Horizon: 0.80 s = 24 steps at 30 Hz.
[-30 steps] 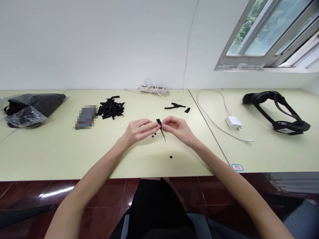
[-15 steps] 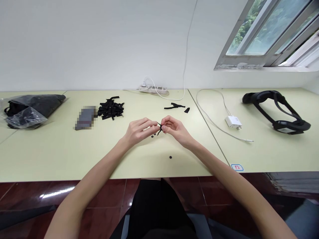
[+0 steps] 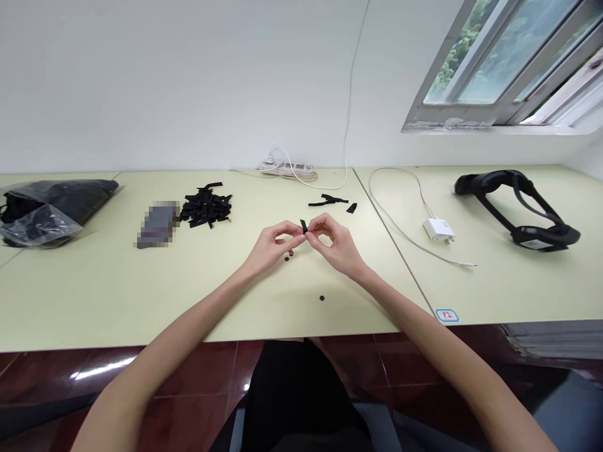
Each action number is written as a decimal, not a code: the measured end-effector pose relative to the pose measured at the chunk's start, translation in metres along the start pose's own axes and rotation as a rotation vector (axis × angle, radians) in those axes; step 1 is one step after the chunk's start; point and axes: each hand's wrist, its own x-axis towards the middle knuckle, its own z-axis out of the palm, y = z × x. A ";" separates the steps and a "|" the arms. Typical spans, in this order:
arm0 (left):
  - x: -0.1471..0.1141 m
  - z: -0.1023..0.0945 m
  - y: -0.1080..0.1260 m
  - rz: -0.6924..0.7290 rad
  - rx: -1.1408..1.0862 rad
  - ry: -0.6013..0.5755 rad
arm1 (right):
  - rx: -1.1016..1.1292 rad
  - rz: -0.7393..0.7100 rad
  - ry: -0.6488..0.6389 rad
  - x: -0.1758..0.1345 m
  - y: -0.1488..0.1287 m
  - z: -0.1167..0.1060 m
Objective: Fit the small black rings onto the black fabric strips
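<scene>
Up close: both hands meet over the middle of the pale green table (image 3: pixel 117 295). Left hand (image 3: pixel 273 246) and right hand (image 3: pixel 335 243) each pinch the same short black strap piece (image 3: pixel 304 226) between thumb and forefinger, fingertips pressed together on it. Only a stub shows above the fingers, a flat narrow strip, long axis near upright, leaning slightly away and to the left, top end free. Looks like matte woven tape.

On the table under the hands: two small black round beads (image 3: pixel 286 258), close together, partly hidden; a third bead (image 3: pixel 321 297) sits nearer the table edge, well apart.

Farther back: heap of black strips (image 3: pixel 206 208), too tangled to count. Three or so loose strips (image 3: pixel 330 201) lie behind the right hand. One clear plastic bag (image 3: pixel 44 210) with dark contents, far left. One white charger (image 3: pixel 438 229) with cable, one white power strip (image 3: pixel 287 168), one black glossy headset (image 3: pixel 518 207) at right.
</scene>
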 end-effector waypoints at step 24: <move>0.004 -0.008 -0.007 -0.063 -0.049 -0.080 | 0.024 0.010 -0.135 -0.001 -0.003 -0.005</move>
